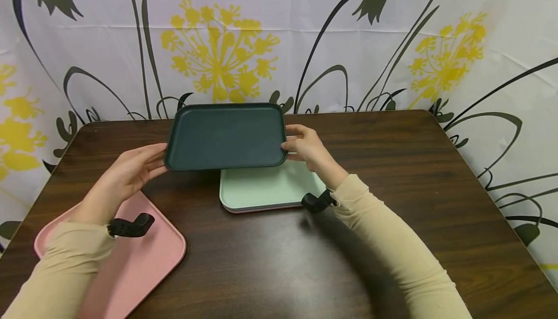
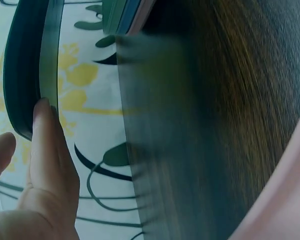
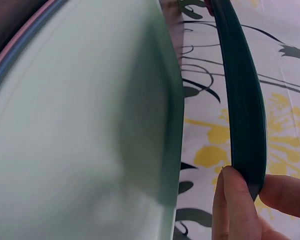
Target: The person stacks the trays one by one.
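Dark green rectangular tray with rounded corners (image 1: 226, 137) is up in the air, tilted, partly over the far-middle stack. Right hand (image 1: 308, 148) pinches its right end, thumb against fingers. Left hand (image 1: 131, 169) holds the left end in a narrow grip, fingers straight. Stack: pale green tray (image 1: 261, 190) over blue and pink layers. Pink rectangular tray (image 1: 141, 253) near left, on the dark brown wood-grain table (image 1: 392, 164).

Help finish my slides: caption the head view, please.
Left hand and right hand hold a dark green tray above the table, where a stacked mint tray and a pink tray lie.
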Demonstrator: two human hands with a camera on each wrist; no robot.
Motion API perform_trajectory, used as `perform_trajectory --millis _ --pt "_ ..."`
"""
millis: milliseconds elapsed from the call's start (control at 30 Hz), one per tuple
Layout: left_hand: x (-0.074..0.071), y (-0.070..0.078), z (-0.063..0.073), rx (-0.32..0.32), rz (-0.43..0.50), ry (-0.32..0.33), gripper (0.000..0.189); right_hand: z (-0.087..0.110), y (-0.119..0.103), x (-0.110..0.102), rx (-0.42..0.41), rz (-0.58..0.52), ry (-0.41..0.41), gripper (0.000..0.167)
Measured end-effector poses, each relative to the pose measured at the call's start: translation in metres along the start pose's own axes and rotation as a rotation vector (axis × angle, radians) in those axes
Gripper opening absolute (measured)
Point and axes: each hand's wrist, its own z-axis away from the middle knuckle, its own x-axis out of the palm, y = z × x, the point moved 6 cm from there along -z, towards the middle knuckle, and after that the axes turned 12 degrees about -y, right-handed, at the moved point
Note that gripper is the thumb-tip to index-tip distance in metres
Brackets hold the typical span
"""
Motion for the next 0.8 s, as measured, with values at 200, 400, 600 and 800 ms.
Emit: perform_trajectory --millis 200,400,600,800 --pt "0.01 -0.007 -0.009 -0.096 -0.181 0.033 0.052 0.007 0.003 -0.014 0.012 0.038 -0.018 0.057" --pt "0.022 -0.015 -0.014 -0.149 -0.273 0.021 0.077 0.014 0.007 -0.025 0.025 0.067 -0.038 0.057" --pt "0.032 -0.018 -0.018 -0.162 -0.326 0.035 0.074 0.019 0.012 -0.034 0.041 0.087 -0.041 0.059" --pt "0.044 -0.02 -0.02 -0.153 -0.345 0.06 0.07 0.023 0.017 -0.044 0.041 0.1 -0.04 0.059"
